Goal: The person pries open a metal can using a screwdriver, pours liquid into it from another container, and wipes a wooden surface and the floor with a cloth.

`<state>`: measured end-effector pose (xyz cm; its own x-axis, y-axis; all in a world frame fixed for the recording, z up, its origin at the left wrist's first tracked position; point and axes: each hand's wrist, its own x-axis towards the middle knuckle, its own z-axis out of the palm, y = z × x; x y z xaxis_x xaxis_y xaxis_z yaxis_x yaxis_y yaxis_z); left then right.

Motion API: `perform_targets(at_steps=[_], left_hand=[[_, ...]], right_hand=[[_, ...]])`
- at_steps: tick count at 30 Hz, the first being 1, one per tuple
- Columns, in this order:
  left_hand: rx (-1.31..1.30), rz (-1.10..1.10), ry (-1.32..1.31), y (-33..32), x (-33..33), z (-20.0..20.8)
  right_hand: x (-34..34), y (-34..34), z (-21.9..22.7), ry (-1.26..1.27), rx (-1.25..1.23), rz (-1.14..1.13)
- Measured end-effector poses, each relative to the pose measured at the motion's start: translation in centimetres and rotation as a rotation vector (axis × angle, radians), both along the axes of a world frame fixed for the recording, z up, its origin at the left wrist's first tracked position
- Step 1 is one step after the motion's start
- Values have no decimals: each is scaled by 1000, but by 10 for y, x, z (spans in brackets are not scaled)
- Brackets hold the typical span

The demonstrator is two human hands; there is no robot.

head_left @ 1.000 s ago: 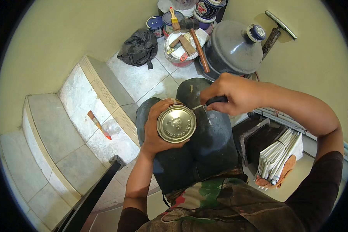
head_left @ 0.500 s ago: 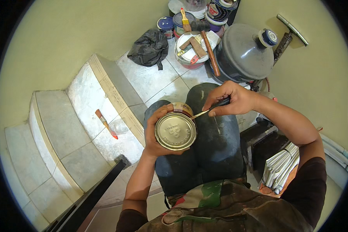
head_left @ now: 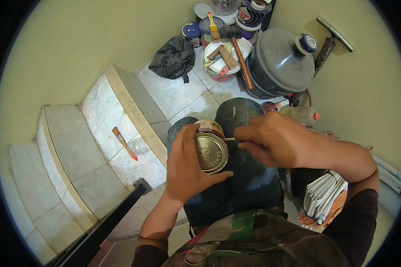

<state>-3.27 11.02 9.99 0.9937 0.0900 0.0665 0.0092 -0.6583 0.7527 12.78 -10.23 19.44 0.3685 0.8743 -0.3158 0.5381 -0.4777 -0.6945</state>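
On my lap sits a metal paint can with a gold lid facing up. My left hand is wrapped round its left side, fingers over the far edge and thumb along the near edge, covering part of the lid. Closed over a screwdriver, my right hand is to the right of the can. The screwdriver's thin shaft points left, its tip at the lid's right rim. The black handle, seen a moment earlier, is now hidden in my fist.
Left are tiled steps with a paintbrush. Ahead lie a black plastic bag, a bucket carrying a hammer, paint tins and a large water bottle. A hand pump leans right, near folded papers.
My left hand has shifted its grip, now reaching over the lid's left part. My right hand has turned over the screwdriver, hiding its handle, and the can has turned slightly.
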Motion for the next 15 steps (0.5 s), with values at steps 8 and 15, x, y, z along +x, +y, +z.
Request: perform_targets(at_steps=[8,15], left_hand=[[120,153,-137,-20,8,-14],[153,167,-216,-17,11,-24]], right_hand=[[-4,20,11,-148,-180,177],[-8,27,1,-203,-146,144]])
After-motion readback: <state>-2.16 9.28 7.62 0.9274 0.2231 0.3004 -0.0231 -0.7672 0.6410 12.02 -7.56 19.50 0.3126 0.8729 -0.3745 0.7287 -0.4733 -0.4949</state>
